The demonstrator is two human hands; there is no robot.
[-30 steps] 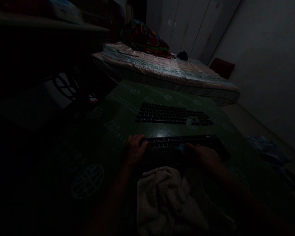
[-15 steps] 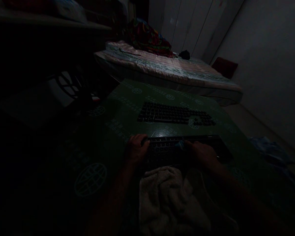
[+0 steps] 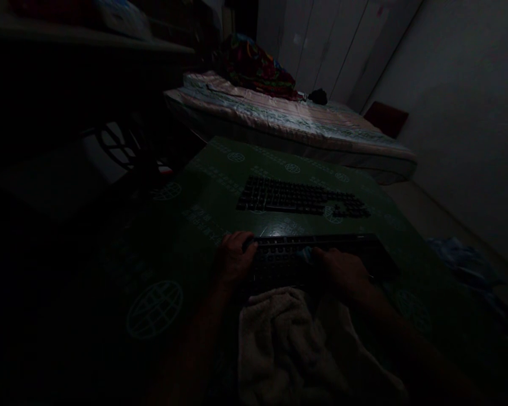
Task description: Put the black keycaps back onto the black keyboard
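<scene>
A black keyboard base [image 3: 370, 251] lies flat on the green table. My left hand [image 3: 236, 256] is closed around its left end, with the thumb on the near side. In my right hand [image 3: 342, 270] is a small blue brush-like tool [image 3: 306, 255], its tip against the middle of the base; dim light hides its exact kind. Beyond the base, many loose black keycaps [image 3: 288, 195] are laid out in a keyboard pattern, with a gap toward the right. A crumpled beige cloth [image 3: 279, 344] lies just in front of the base, between my forearms.
The green table cover [image 3: 195, 180] bears white globe prints. Behind it stands a bed [image 3: 305, 121] with a dark red patterned blanket [image 3: 258, 70]. To the left is a darker table [image 3: 165, 45]. Bluish fabric [image 3: 461, 256] lies low on the right. The room is dim.
My right hand has shifted slightly left and toward me with the blue tool, over the base. My left hand and the keycaps have stayed in place.
</scene>
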